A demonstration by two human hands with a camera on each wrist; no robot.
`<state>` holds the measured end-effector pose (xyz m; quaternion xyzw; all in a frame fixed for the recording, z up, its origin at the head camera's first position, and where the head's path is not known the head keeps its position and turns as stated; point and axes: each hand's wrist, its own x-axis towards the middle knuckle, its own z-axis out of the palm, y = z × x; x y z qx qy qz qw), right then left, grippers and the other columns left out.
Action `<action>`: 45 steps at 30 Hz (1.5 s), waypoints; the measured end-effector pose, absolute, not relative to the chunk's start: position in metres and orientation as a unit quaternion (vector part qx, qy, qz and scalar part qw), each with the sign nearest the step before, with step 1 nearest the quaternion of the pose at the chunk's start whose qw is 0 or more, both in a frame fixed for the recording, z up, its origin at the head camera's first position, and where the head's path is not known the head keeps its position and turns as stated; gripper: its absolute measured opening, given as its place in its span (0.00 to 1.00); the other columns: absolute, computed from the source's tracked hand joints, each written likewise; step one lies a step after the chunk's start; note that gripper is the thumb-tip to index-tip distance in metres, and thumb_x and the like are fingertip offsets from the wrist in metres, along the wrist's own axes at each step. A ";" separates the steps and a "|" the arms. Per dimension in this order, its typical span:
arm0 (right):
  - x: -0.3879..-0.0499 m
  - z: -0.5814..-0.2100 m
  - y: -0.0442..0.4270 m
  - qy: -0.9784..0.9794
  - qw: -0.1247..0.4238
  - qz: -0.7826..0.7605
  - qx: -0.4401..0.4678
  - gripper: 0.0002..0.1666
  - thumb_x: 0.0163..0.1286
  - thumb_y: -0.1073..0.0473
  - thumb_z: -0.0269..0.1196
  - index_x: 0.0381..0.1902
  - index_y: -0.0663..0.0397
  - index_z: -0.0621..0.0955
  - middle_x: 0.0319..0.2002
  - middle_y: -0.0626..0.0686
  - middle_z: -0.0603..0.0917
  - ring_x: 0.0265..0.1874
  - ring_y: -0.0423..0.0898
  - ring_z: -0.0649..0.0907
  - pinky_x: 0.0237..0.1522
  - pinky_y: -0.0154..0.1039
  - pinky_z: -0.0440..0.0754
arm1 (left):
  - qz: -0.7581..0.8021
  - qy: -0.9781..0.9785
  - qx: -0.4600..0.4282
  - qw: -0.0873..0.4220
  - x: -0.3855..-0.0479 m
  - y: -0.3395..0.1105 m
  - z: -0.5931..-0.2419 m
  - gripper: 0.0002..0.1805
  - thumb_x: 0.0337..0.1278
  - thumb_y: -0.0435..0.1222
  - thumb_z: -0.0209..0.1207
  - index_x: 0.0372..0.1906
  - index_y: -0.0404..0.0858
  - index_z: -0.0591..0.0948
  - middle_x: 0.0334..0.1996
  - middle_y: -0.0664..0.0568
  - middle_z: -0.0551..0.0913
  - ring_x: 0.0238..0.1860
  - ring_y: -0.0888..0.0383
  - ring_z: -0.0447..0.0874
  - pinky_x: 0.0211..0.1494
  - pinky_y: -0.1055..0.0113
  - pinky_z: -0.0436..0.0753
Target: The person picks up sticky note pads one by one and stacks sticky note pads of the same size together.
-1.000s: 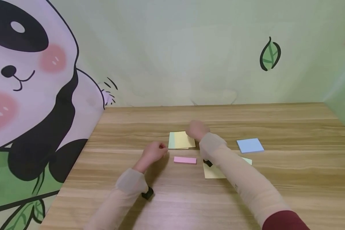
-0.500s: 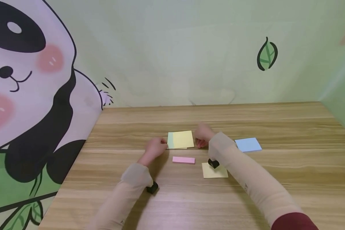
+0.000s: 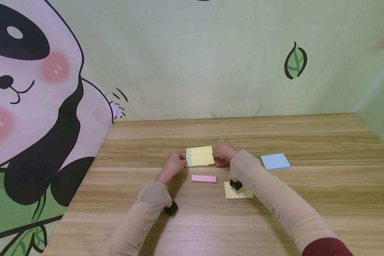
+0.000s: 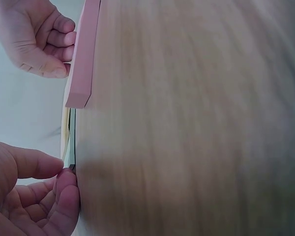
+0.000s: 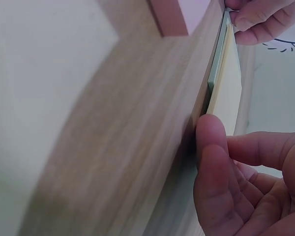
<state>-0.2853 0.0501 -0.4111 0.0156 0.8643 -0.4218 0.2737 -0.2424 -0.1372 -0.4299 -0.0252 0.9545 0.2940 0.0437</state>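
A yellow sticky note pad (image 3: 202, 155) lies on top of a pale green sticky note pad (image 3: 188, 157), whose left strip shows beyond it. With thumb and fingers my left hand (image 3: 174, 163) pinches the green pad's left edge. At the opposite side my right hand (image 3: 224, 153) pinches the yellow pad (image 5: 231, 93), thumb above and fingertips below, as the right wrist view shows. The yellow pad sticks out past the green pad (image 5: 219, 54) on that side. Just in front lies a narrow pink sticky note pad (image 3: 203, 179), touched by neither hand.
A blue sticky note pad (image 3: 275, 161) lies to the right on the wooden table (image 3: 211, 227). Below my right wrist is a cream sticky note pad (image 3: 235, 193), partly hidden by the wrist camera (image 3: 235, 184). A panda-printed wall (image 3: 179, 71) stands behind the table.
My right hand came off the yellow pad's top right corner, lowered to its right side and now pinches that edge. The left hand moved slightly right onto the green pad's edge.
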 end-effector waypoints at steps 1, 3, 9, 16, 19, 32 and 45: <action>-0.285 -0.411 0.050 0.865 0.274 -0.420 0.014 0.09 0.54 0.72 0.49 0.20 0.69 0.75 0.08 0.52 0.74 0.07 0.41 0.74 0.12 0.32 0.73 | 0.291 0.955 -0.024 0.042 -0.243 -0.137 -0.430 0.03 0.41 0.32 0.54 0.25 0.38 0.78 0.20 0.53 0.74 0.23 0.58 0.67 0.24 0.72 0.63; -0.285 -0.410 0.049 0.868 0.275 -0.413 0.011 0.09 0.54 0.71 0.49 0.20 0.69 0.76 0.08 0.52 0.74 0.07 0.41 0.75 0.12 0.32 0.73 | 0.290 0.956 -0.023 0.042 -0.243 -0.137 -0.430 0.03 0.41 0.32 0.54 0.25 0.38 0.78 0.20 0.53 0.74 0.22 0.58 0.67 0.23 0.73 0.63; -0.285 -0.410 0.043 0.872 0.285 -0.399 0.021 0.11 0.57 0.69 0.50 0.19 0.67 0.76 0.08 0.51 0.74 0.07 0.40 0.74 0.12 0.32 0.74 | 0.290 0.956 -0.024 0.042 -0.243 -0.135 -0.430 0.03 0.42 0.31 0.55 0.25 0.37 0.78 0.20 0.53 0.74 0.22 0.58 0.67 0.22 0.73 0.63; -0.284 -0.409 0.038 0.874 0.288 -0.392 0.012 0.14 0.58 0.69 0.49 0.16 0.66 0.76 0.08 0.51 0.74 0.07 0.41 0.74 0.13 0.33 0.75 | 0.286 0.957 -0.021 0.042 -0.243 -0.134 -0.429 0.03 0.43 0.31 0.55 0.26 0.38 0.78 0.20 0.53 0.74 0.23 0.58 0.68 0.24 0.72 0.63; -0.284 -0.410 0.037 0.876 0.285 -0.388 0.010 0.15 0.58 0.69 0.49 0.15 0.65 0.76 0.08 0.51 0.74 0.07 0.41 0.75 0.13 0.33 0.75 | 0.290 0.956 -0.022 0.046 -0.244 -0.135 -0.430 0.04 0.43 0.31 0.55 0.27 0.37 0.78 0.21 0.52 0.75 0.23 0.58 0.68 0.24 0.72 0.64; -0.293 -0.415 0.040 0.912 0.178 -0.369 -0.007 0.15 0.58 0.68 0.45 0.12 0.59 0.70 0.08 0.51 0.71 0.06 0.41 0.71 0.10 0.31 0.70 | 0.344 0.937 -0.051 0.044 -0.253 -0.138 -0.425 0.13 0.49 0.33 0.50 0.39 0.34 0.80 0.40 0.45 0.81 0.40 0.52 0.75 0.43 0.63 0.74; -0.292 -0.420 0.039 0.929 0.133 -0.342 -0.052 0.15 0.57 0.65 0.47 0.15 0.57 0.75 0.06 0.47 0.70 0.05 0.38 0.68 0.11 0.28 0.65 | 0.324 0.942 -0.065 0.061 -0.258 -0.131 -0.422 0.13 0.47 0.33 0.50 0.38 0.37 0.81 0.37 0.49 0.81 0.34 0.55 0.72 0.34 0.70 0.69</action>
